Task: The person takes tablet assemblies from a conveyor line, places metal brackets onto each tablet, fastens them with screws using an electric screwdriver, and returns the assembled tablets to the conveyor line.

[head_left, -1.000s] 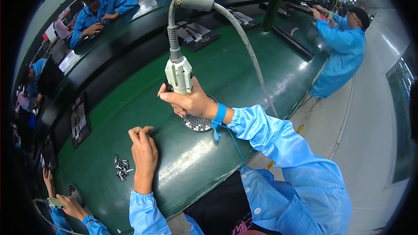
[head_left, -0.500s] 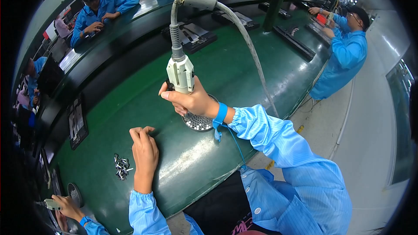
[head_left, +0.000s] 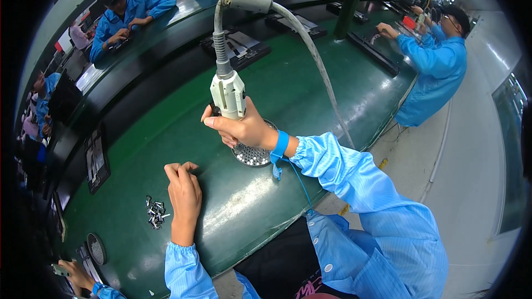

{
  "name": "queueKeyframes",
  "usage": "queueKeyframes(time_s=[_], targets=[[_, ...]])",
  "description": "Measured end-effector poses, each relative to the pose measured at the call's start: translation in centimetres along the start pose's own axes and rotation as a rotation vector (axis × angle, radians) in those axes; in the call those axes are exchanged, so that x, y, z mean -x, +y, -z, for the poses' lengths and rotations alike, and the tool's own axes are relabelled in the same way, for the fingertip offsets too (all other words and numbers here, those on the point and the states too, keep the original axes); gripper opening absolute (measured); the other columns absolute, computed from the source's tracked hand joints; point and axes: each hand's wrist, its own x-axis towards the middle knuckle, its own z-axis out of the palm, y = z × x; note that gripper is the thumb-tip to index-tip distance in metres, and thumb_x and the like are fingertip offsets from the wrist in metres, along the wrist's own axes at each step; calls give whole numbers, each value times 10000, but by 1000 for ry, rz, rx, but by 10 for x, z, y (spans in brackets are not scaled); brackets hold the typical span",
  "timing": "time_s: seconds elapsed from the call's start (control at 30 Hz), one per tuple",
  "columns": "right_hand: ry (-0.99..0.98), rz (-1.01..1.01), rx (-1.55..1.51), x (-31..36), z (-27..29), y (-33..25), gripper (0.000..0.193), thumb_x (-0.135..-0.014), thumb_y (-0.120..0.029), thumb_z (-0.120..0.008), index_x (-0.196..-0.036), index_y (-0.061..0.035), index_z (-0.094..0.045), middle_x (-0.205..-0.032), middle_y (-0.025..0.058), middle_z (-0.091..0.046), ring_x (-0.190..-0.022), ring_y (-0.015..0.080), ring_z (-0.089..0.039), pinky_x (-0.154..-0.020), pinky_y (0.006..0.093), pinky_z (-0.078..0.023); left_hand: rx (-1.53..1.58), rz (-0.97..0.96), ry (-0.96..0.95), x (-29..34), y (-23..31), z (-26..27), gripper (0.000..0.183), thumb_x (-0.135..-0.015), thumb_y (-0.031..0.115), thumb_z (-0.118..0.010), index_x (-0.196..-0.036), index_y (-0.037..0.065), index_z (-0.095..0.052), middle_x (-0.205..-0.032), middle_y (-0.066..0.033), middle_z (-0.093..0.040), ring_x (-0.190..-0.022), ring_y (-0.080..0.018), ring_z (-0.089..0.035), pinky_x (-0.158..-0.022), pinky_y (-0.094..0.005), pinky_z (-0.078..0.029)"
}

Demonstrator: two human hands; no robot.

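My right hand [head_left: 241, 124] is wrapped round a whitish electric screwdriver [head_left: 228, 97], held upright over the green work surface [head_left: 166, 122]. Its lower end is hidden behind the hand. Under that hand sits a round dark tray [head_left: 252, 156] full of holes, some holding small white pieces; my wrist covers part of it. My left hand [head_left: 184, 191] rests on the green surface, fingers curled and closed, tips turned out of sight. Whatever it may hold cannot be seen. Just left of it lies a loose pile of small silver and black metal parts [head_left: 157, 212].
A thick grey cable [head_left: 313, 50] loops from the hanging hook down to the right. Flat dark panels [head_left: 238, 44] lie along the far side. A green post [head_left: 352, 5] rises behind. Co-workers in blue sit around; one co-worker's hand [head_left: 80, 277] works at lower left beside another round tray [head_left: 96, 248].
My hands and the screwdriver stay nearly still. The far panels slid slightly left. The co-worker at right reached toward the long dark panel, and the hand at lower left shifted down and left.
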Motion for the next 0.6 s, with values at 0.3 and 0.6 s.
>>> queueKeyframes(time_s=[0.3, 0.6], targets=[[-7, 5, -2, 0, 1, 0, 133, -899, -113, -662, -877, 16, -638, -577, 28, -574, -415, 84, -521, -375, 265, -421, -3, 30, 9, -4, 5, 2, 309, -826, -121, -531, -1088, 25, -603, -994, -162, -437, -740, -298, -596, -608, -429, -507], [-2, -30, 10, 1, -1, -4, 117, -894, -82, -655, -939, 11, -601, -591, 15, -544, -405, 75, -481, -383, 255, -419, 3, -9, 2, -3, 4, 3, 274, -806, -111, -554, -1031, 26, -626, -960, -143, -437, -721, -272, -576, -586, -417, -490]])
